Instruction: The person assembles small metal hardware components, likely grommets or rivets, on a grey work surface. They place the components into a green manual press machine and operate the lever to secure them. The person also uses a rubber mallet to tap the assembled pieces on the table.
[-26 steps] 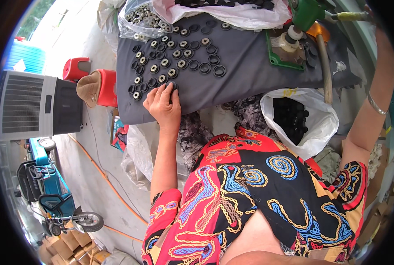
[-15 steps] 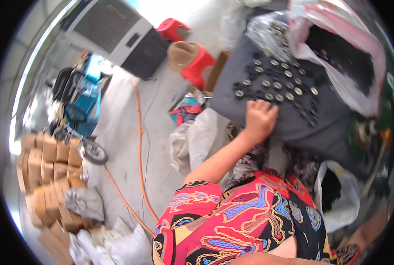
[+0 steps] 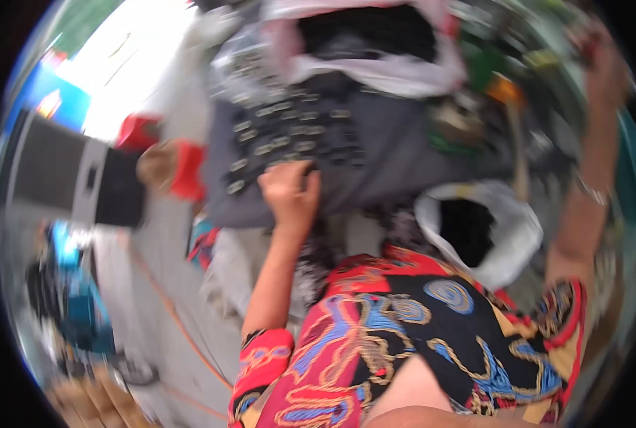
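Note:
On the grey cloth surface (image 3: pixel 396 143) in front of me lie many small round black parts (image 3: pixel 289 128), several with pale metallic centres, blurred by motion. My left hand (image 3: pixel 289 189) rests at their near edge with its fingers curled in. A small dark thing shows between thumb and forefinger, too blurred to name. My right arm reaches up along the far right, a bracelet (image 3: pixel 592 191) on its wrist. My right hand (image 3: pixel 602 60) is smeared there beside a reddish spot, and its fingers cannot be made out.
Behind the parts stand a clear plastic bag (image 3: pixel 243 71) and a pinkish-white sack (image 3: pixel 396 82) of black pieces. A white bag (image 3: pixel 521 232) with black contents is near my lap. A green machine (image 3: pixel 468 135) with an orange part stands right; red stools (image 3: pixel 188 171) are left.
The view has swung to the right, so everything sits further left. My right arm, low at the right edge before, is now raised. My left hand stays by the small parts.

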A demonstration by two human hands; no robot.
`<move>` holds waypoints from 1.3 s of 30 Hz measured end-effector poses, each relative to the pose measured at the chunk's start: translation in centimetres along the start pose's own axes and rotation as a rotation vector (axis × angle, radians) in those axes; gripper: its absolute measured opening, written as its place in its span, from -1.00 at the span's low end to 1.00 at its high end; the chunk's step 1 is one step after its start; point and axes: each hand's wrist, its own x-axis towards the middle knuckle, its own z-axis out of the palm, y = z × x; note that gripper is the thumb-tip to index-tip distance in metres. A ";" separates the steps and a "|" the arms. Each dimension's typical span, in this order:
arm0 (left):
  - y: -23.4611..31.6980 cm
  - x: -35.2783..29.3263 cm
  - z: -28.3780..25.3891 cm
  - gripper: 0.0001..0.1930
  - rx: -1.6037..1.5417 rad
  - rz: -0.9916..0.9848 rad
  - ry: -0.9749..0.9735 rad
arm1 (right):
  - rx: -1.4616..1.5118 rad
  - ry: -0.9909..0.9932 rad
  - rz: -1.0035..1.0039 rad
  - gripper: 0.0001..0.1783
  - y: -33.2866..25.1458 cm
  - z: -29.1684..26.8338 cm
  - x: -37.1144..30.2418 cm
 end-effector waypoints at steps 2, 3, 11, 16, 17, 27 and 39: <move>2.8 1.3 1.3 -0.68 -0.139 -0.115 -0.020 | 0.241 -0.005 0.132 -0.78 -1.0 2.1 -0.3; 4.0 2.3 3.0 -0.63 -0.227 -0.112 -0.055 | 0.275 0.006 0.171 -0.77 -1.9 2.2 -0.2; 13.0 8.1 14.2 -0.48 -0.520 0.026 -0.198 | 0.252 -0.067 0.153 -0.73 -0.1 2.0 0.8; 14.3 8.9 17.7 -0.44 -0.465 0.058 -0.195 | 0.266 -0.088 0.085 -0.72 0.2 1.7 0.5; 14.6 9.0 18.2 -0.43 -0.476 0.052 -0.190 | 0.282 -0.085 0.089 -0.72 0.4 1.7 0.6; 16.4 9.8 20.6 -0.43 -0.601 -0.018 -0.177 | 0.113 -0.020 -0.005 -0.73 -2.6 0.6 -3.3; 13.8 7.5 16.2 -0.44 -0.547 0.044 -0.123 | 0.279 -0.125 -0.296 -0.78 2.0 -2.4 -19.7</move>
